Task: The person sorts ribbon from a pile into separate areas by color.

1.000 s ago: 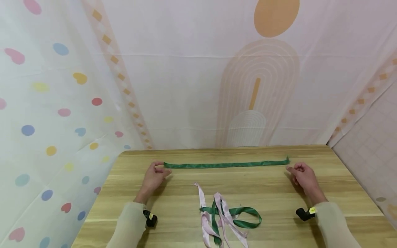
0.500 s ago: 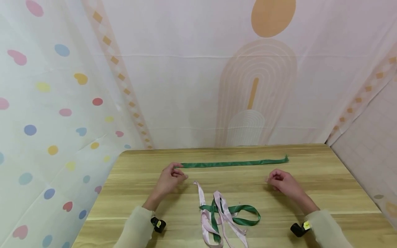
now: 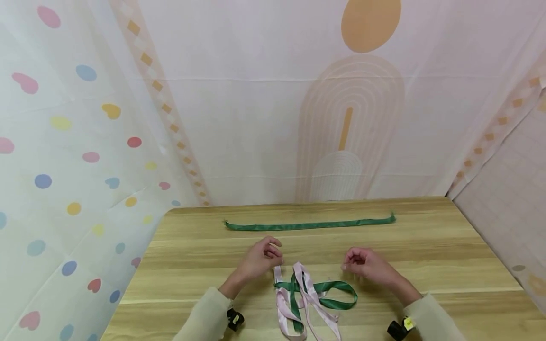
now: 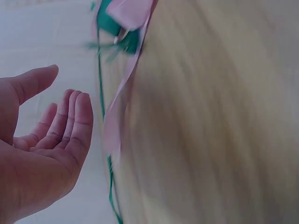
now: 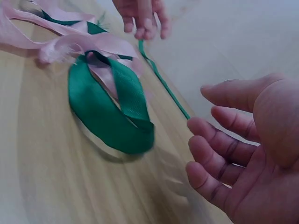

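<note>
Curtain cloth with coloured dots and hearts [image 3: 64, 156] fills the left of the head view, and the wooden table [image 3: 192, 279] begins at the lower middle. The left hand [image 3: 260, 259] hovers just left of the tangle of pink and green ribbons [image 3: 309, 296] at the lower centre of the frame; its fingers are loosely curled and a little apart, and they hold nothing, which the left wrist view [image 4: 51, 140] also shows. The right hand [image 3: 362, 263] hovers just right of and above the tangle, fingers also relaxed and apart, not gripping anything; the right wrist view [image 5: 243, 154] confirms this.

I think the hands are coming to the tangle to take one ribbon out. To do it well, it seems best to pinch a free end, for example the pink end [image 3: 278, 272] near the left hand, and draw it slowly, because the pink strips cross through the green loop [image 3: 341, 296] and a quick pull may drag all together.

The straight green ribbon [image 3: 309, 224] lies flat across the far part of the table, well apart from the hands. Between it and the tangle is bare wood for laying a strip. The tangle reaches close to the near edge, so pulling away from the body seems safer.
</note>
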